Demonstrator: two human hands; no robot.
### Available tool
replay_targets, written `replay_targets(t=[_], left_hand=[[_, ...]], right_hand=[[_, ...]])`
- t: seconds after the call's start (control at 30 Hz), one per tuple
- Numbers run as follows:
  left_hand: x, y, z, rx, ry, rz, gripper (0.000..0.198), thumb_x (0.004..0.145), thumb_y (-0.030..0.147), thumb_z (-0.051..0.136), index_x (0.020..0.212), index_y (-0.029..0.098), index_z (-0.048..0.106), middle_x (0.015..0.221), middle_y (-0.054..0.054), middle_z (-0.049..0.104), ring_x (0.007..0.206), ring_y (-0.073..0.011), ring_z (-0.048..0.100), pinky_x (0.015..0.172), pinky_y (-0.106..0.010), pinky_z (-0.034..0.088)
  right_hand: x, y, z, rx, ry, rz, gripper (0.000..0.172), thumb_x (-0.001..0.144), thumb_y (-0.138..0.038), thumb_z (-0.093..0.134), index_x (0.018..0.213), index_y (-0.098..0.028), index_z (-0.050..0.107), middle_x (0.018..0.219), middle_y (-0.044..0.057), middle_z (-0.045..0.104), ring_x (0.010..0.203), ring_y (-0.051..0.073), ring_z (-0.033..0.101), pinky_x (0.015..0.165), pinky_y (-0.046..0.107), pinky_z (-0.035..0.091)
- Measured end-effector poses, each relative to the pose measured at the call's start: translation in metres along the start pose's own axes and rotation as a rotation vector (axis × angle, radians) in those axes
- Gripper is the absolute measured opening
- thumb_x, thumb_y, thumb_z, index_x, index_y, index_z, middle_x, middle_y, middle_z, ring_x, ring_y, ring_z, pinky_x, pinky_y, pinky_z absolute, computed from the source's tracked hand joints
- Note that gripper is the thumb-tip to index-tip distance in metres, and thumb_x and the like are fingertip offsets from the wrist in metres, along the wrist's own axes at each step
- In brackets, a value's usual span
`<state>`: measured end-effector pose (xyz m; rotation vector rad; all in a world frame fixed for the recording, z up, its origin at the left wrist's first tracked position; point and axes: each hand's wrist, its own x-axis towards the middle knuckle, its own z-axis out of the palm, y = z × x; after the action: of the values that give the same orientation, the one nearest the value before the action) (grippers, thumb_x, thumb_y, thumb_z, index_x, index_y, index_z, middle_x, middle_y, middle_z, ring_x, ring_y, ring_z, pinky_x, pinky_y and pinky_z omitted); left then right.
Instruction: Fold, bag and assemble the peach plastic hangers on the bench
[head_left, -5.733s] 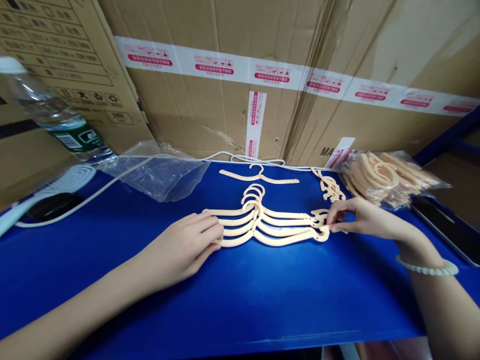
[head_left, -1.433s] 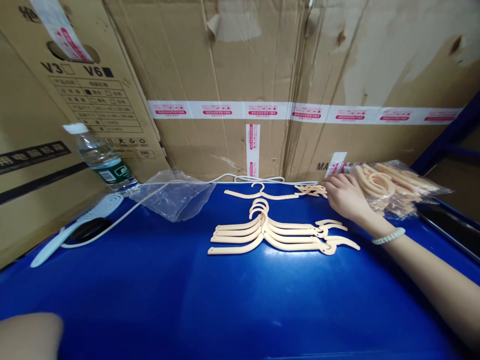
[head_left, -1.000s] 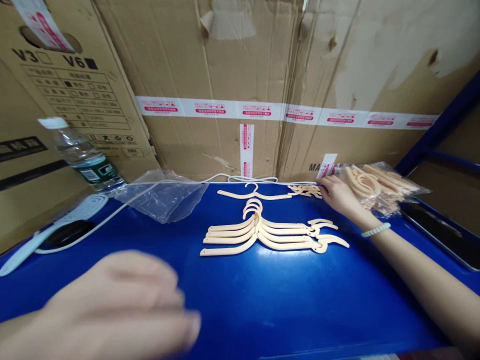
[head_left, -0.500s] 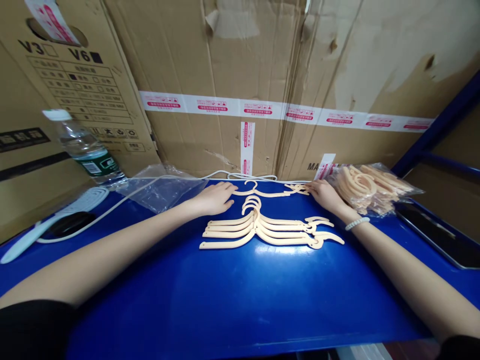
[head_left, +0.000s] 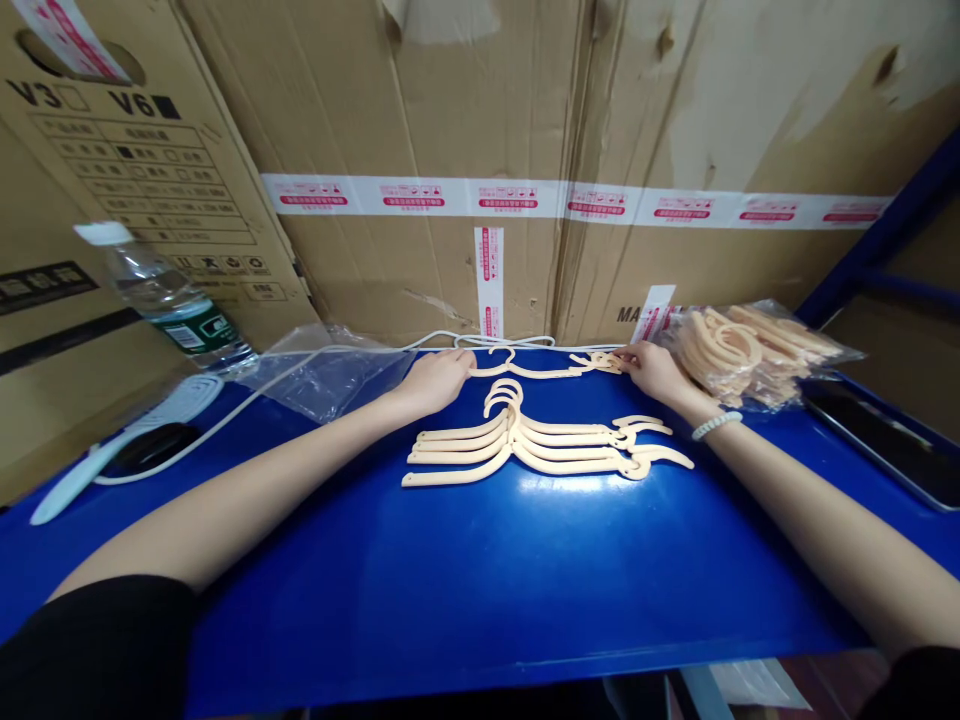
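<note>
Several peach-coloured hangers (head_left: 570, 466) lie overlapped on the blue table, hooks toward the back, with small curved pieces at their right ends. Behind them lies another hanger (head_left: 544, 373). My left hand (head_left: 444, 380) is closed on that rear hanger's left end, fingers bent together. At its right end is a little cluster of peach pieces (head_left: 602, 362). My right hand (head_left: 651, 368) pinches the right side of this cluster between thumb and fingers.
Cardboard boxes (head_left: 435, 270) stand along the back. On the left are a water bottle (head_left: 187, 318), a pale brush (head_left: 127, 440), a black object (head_left: 154, 447) and a plastic bag (head_left: 322, 375). To the right lie bagged hanger parts (head_left: 750, 350) and a phone (head_left: 885, 440). A white cable (head_left: 277, 385) crosses behind.
The fingers of my left hand have closed on the rear hanger's left end. My right hand stays by the cluster. The camera view has shifted slightly.
</note>
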<state>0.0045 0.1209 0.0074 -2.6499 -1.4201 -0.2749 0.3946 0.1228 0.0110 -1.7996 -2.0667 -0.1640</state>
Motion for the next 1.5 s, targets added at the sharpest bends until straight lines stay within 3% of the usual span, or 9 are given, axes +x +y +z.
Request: replay_targets(t=[0.2, 0.33, 0.5, 0.6, 0.73, 0.93, 1.03, 1.3, 1.5], left_hand=[[-0.021, 0.001, -0.015, 0.031, 0.075, -0.039, 0.023, 0.102, 0.026, 0.041, 0.113, 0.019, 0.060, 0.114, -0.011, 0.073, 0.105, -0.0281, 0.069, 0.087, -0.038, 0.052], [-0.047, 0.005, -0.021, -0.079, 0.210, -0.099, 0.020, 0.102, 0.028, 0.042, 0.110, 0.021, 0.059, 0.108, -0.008, 0.074, 0.097, -0.0259, 0.070, 0.080, -0.035, 0.052], [-0.091, 0.022, -0.013, -0.316, 0.471, -0.011, 0.012, 0.101, 0.025, 0.047, 0.107, 0.020, 0.055, 0.100, -0.006, 0.070, 0.086, -0.0194, 0.069, 0.075, -0.030, 0.053], [-0.107, 0.034, -0.007, -0.412, 0.532, 0.075, 0.012, 0.101, 0.021, 0.050, 0.112, 0.020, 0.053, 0.102, -0.006, 0.069, 0.091, -0.0186, 0.069, 0.078, -0.029, 0.054], [-0.112, 0.044, -0.006, -0.467, 0.555, 0.160, 0.021, 0.101, 0.014, 0.050, 0.120, 0.020, 0.055, 0.106, -0.007, 0.070, 0.097, -0.0185, 0.070, 0.085, -0.030, 0.055], [-0.115, 0.044, -0.007, -0.467, 0.578, 0.204, 0.025, 0.099, 0.008, 0.053, 0.119, 0.019, 0.061, 0.106, -0.007, 0.071, 0.096, -0.0172, 0.070, 0.084, -0.027, 0.055], [-0.115, 0.044, -0.006, -0.485, 0.566, 0.179, 0.021, 0.099, 0.008, 0.054, 0.115, 0.019, 0.061, 0.103, -0.006, 0.071, 0.093, -0.0166, 0.070, 0.082, -0.027, 0.056], [-0.114, 0.043, -0.005, -0.526, 0.542, 0.153, 0.017, 0.099, 0.011, 0.055, 0.112, 0.021, 0.059, 0.102, -0.005, 0.069, 0.093, -0.0177, 0.069, 0.083, -0.029, 0.057], [-0.114, 0.042, -0.003, -0.539, 0.534, 0.160, 0.018, 0.099, 0.011, 0.053, 0.112, 0.021, 0.060, 0.102, -0.005, 0.069, 0.094, -0.0189, 0.069, 0.081, -0.030, 0.057]], right_hand=[[0.003, 0.007, -0.008, 0.306, 0.102, 0.152, 0.007, 0.079, -0.020, 0.068, 0.076, -0.016, 0.073, 0.075, 0.009, 0.074, 0.075, 0.025, 0.069, 0.072, 0.033, 0.053], [-0.008, 0.000, -0.023, 0.585, 0.093, 0.194, 0.015, 0.078, -0.034, 0.075, 0.079, -0.020, 0.070, 0.076, 0.008, 0.075, 0.073, 0.025, 0.070, 0.068, 0.035, 0.056], [-0.039, -0.044, -0.044, 1.110, -0.051, 0.256, 0.040, 0.056, -0.046, 0.095, 0.078, -0.022, 0.071, 0.087, 0.007, 0.076, 0.080, 0.025, 0.071, 0.071, 0.037, 0.059], [-0.064, -0.076, -0.048, 1.186, -0.177, 0.271, 0.044, 0.052, -0.045, 0.098, 0.075, -0.022, 0.069, 0.085, 0.006, 0.076, 0.078, 0.022, 0.071, 0.069, 0.033, 0.059], [-0.089, -0.098, -0.048, 1.287, -0.249, 0.292, 0.043, 0.054, -0.040, 0.099, 0.078, -0.021, 0.069, 0.075, 0.002, 0.073, 0.069, 0.018, 0.069, 0.066, 0.032, 0.058], [-0.097, -0.093, -0.048, 1.233, -0.365, 0.303, 0.038, 0.060, -0.041, 0.097, 0.080, -0.019, 0.074, 0.076, 0.004, 0.074, 0.070, 0.017, 0.069, 0.065, 0.028, 0.057], [-0.097, -0.089, -0.046, 1.234, -0.406, 0.314, 0.037, 0.064, -0.044, 0.096, 0.080, -0.019, 0.074, 0.082, 0.005, 0.075, 0.073, 0.017, 0.069, 0.064, 0.026, 0.057], [-0.100, -0.091, -0.048, 1.480, -0.508, 0.404, 0.030, 0.075, -0.039, 0.090, 0.081, -0.019, 0.069, 0.102, 0.008, 0.077, 0.085, 0.016, 0.073, 0.083, 0.029, 0.063], [-0.102, -0.094, -0.053, 1.502, -0.596, 0.414, 0.030, 0.079, -0.039, 0.087, 0.083, -0.019, 0.065, 0.112, 0.011, 0.076, 0.101, 0.025, 0.075, 0.087, 0.038, 0.064]])
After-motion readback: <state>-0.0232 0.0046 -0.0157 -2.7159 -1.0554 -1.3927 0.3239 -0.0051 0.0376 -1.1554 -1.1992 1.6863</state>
